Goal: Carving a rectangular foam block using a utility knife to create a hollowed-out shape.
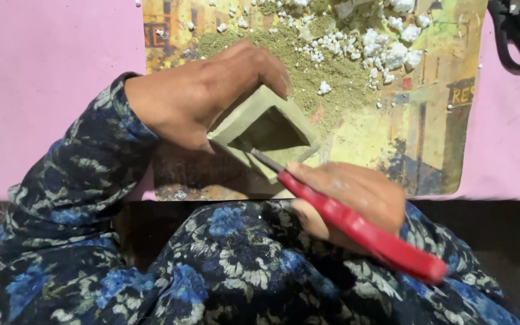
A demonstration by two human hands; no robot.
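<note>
My left hand [206,90] grips a small square box of greenish-grey clay [264,129], tilted so its hollow opening faces me. My right hand [350,201] is shut on a knife with a red handle [362,232]; its thin metal blade [265,159] reaches into the box's opening at the lower edge. Both arms wear dark sleeves with blue flowers. The box is held just above a printed yellow mat [392,138].
Olive-green powder [308,66] and white crumbly lumps [386,51] lie on the mat's far part. The mat rests on a pink surface [43,90]. Black scissor handles [516,42] sit at the top right. My flowered lap fills the foreground.
</note>
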